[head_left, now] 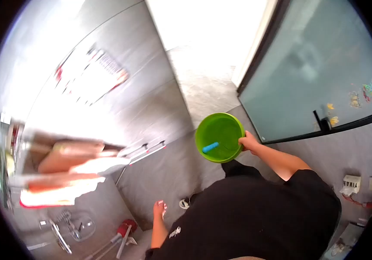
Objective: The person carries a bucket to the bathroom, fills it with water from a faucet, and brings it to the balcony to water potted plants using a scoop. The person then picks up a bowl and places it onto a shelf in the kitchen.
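Note:
My right hand [249,142] grips the rim of a green plastic basin [199,138] at its right side, thumb over the edge. The basin is held out in front of my body, tilted so its inside shows. A short, blue, rod-shaped object [210,147] lies inside it; its kind is not clear. At my other side my left hand [160,209] hangs low with its fingers loosely bent. I make out nothing held in it.
A frosted glass door [298,78] with a black handle [323,121] stands at the right, beside a bright doorway [209,82]. Towels [64,188] hang at the left above a shower fixture [71,227]. A red-headed cleaning tool [126,227] leans near the lower wall.

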A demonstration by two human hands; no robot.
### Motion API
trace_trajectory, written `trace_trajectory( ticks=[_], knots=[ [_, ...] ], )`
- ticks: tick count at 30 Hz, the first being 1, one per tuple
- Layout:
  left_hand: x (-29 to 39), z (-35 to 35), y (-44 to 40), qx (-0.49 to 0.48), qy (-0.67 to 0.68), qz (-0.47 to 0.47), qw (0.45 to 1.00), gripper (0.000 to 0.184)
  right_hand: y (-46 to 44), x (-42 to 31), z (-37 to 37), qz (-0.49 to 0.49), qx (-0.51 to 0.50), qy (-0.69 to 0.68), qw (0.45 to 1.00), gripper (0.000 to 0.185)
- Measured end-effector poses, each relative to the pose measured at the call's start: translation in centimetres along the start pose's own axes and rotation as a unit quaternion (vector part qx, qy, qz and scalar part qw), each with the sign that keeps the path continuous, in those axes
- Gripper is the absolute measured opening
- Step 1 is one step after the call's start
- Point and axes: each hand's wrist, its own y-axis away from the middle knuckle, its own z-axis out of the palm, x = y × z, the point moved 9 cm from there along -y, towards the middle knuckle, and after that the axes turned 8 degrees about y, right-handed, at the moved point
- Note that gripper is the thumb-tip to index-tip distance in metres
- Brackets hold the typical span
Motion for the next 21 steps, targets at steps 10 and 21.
trace_trajectory(
  ticks=[10,21],
  knots=[
    [22.6,29.8,-3.6,-0.139,-0.026,0.022,0.99,0.019,-13.7,-11.8,-20.5,0.026,0.049,-0.076,0.996,0.048],
    [33.1,45.3,-8.5,-0.132,-0.316,0.056,0.938,0.024,-36.2,-29.7,-28.7,-0.015,0.095,-0.078,0.992,0.031]
  ],
)
